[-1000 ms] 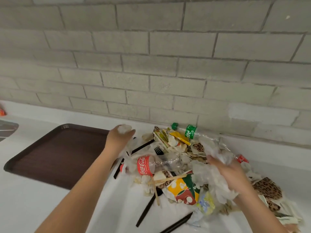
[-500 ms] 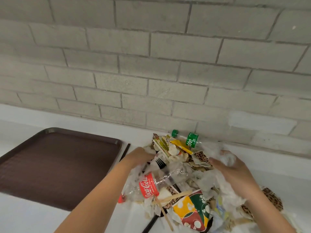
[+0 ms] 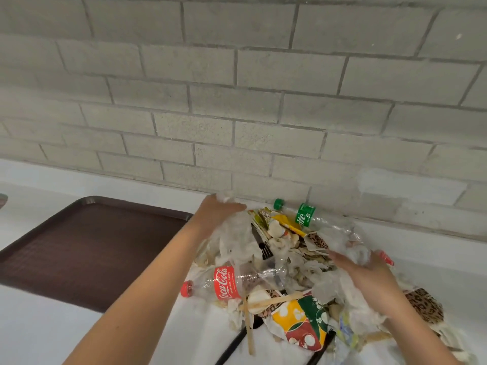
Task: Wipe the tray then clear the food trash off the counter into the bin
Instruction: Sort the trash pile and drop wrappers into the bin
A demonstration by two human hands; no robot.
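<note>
A heap of food trash (image 3: pixel 287 262) lies on the white counter (image 3: pixel 39 333) against the wall: crumpled napkins, wrappers, a clear cola bottle (image 3: pixel 224 284) with a red label, a green-capped soda bottle (image 3: pixel 303 216), a black fork (image 3: pixel 263 246) and wooden sticks (image 3: pixel 271 302). My left hand (image 3: pixel 213 216) grips crumpled white tissue at the heap's far left edge. My right hand (image 3: pixel 366 277) presses on white paper and clear plastic at the heap's right side. The dark brown tray (image 3: pixel 87 248) sits bare to the left of the heap.
A grey brick wall (image 3: pixel 237 101) rises right behind the counter. Black plastic cutlery (image 3: pixel 232 343) pokes out under the heap toward me. Leopard-print wrappers (image 3: pixel 424 304) lie at the right. No bin is in view.
My left hand went into the heap's left side, then lifted toward the wall holding tissue. My right hand shifted lower and to the right on the heap. The camera tilted up slightly.
</note>
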